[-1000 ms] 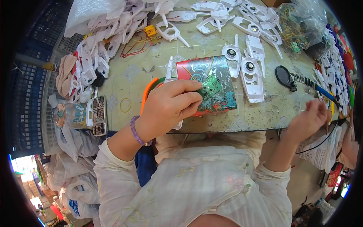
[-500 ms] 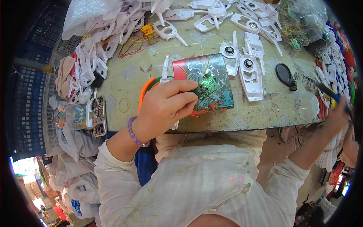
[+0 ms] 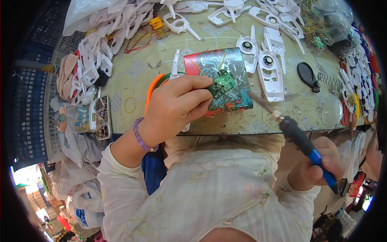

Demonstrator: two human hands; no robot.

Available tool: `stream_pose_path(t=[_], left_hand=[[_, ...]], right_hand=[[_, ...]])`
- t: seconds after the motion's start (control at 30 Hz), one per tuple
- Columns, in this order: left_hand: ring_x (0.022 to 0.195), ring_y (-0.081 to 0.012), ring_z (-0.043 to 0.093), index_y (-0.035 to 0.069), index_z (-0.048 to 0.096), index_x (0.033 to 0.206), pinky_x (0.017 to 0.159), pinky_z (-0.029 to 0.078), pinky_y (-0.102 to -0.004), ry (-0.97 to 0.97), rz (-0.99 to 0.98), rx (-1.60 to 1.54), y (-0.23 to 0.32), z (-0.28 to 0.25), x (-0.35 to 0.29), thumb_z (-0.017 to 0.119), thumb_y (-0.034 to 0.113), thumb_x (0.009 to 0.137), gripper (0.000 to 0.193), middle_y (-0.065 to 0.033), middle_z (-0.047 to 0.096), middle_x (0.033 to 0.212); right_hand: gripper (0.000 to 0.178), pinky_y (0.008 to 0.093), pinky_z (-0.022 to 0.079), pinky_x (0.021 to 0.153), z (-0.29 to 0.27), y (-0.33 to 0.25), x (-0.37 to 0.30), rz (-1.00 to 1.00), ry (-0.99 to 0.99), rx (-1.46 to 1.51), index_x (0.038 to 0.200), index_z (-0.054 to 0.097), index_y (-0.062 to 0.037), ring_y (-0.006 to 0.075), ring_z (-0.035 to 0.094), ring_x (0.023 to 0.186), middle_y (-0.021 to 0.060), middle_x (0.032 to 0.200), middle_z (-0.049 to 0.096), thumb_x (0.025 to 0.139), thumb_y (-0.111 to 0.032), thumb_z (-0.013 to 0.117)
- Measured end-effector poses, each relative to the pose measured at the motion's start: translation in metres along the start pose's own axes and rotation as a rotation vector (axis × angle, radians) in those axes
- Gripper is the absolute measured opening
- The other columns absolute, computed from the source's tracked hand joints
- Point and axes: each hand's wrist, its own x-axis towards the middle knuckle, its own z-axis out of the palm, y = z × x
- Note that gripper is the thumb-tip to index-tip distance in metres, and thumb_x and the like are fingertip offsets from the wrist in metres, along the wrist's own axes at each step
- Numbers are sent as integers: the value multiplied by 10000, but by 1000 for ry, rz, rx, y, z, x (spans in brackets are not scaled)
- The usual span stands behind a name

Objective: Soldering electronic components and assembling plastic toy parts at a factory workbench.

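Observation:
Between the thumb and fingertips of my left hand [image 3: 175,107] is the edge of a green circuit board [image 3: 222,84]. Thin yellow wires rise near the board. It is held over a dark, paint-worn box [image 3: 238,64] with a red end. My right hand [image 3: 318,165] is closed round the blue handle of a soldering iron [image 3: 300,139]. The iron's blurred tip points up and left, toward the box, and is apart from the board. Under my left hand, partly hidden, are a white plastic part [image 3: 175,66] and an orange curved piece [image 3: 152,92].
White plastic housings [image 3: 270,76] with round speakers lie beyond the box, and more are heaped at the far left. A black round lid-like stand [image 3: 306,74] with a metal spring [image 3: 329,80] sits at right, near a clear dish [image 3: 332,109]. A phone [image 3: 103,117] lies left.
My right hand has swung in from the far right with the soldering iron, bringing its tip near the box. My left hand keeps its grip on the board, nearly still.

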Motion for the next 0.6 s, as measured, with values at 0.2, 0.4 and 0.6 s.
stream_pose_path(t=[0.2,0.4,0.6], left_hand=[[814,-230,640,53,641,826,682,521,-300,-25,4,16,-1,-3,-2,712,-3,660,189,-80,641,972],[835,-235,640,50,636,815,701,523,-304,-29,-10,8,1,-4,-3,711,2,659,179,-82,643,973],[849,-238,639,48,635,815,717,525,-306,-32,-15,3,1,-4,-2,706,-3,659,179,-84,642,969]], right_hand=[[307,291,402,413,21,3,6,53,-196,16,903,497,-65,187,517,447,48,586,558,843,-323,651],[295,283,388,398,25,4,7,25,-244,3,902,481,-69,173,493,425,42,577,543,866,-327,619],[288,285,393,404,24,5,8,49,-249,19,908,489,-73,178,501,438,47,587,554,865,-324,622]])
